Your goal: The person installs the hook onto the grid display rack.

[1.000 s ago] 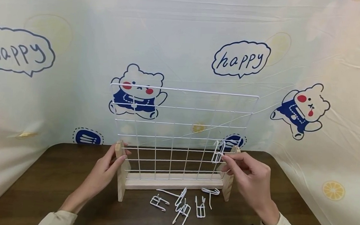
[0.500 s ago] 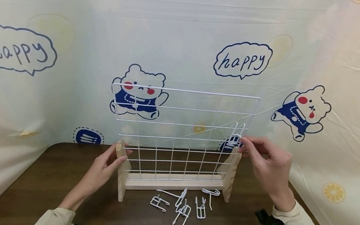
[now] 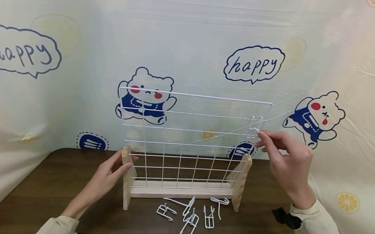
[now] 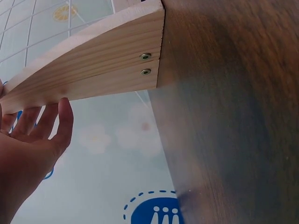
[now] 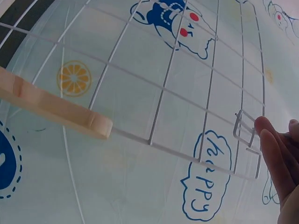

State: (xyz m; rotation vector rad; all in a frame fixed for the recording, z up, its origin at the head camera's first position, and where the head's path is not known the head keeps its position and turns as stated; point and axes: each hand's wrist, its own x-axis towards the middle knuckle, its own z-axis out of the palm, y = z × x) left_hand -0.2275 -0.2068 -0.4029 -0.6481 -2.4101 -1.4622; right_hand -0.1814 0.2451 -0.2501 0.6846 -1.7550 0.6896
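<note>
A white wire grid panel (image 3: 195,95) stands upright in a pale wooden stand (image 3: 182,194). My left hand (image 3: 108,176) grips the stand's left upright (image 4: 107,60), thumb on the near side and fingers behind. Near the panel's upper right edge, my right hand (image 3: 287,164) pinches a white wire hook (image 3: 254,130) between thumb and fingertips. In the right wrist view this hook (image 5: 244,128) lies against the grid wires near a panel corner; whether it is hooked over one I cannot tell.
Several loose white wire hooks, among them a front one (image 3: 190,220) and a left one (image 3: 166,211), lie before the stand on the dark wooden table (image 3: 38,190). A printed curtain (image 3: 192,41) hangs behind and at the sides.
My right hand has carried the hook up and to the right, from low on the grid to near its upper right edge. The left hand stays on the upright.
</note>
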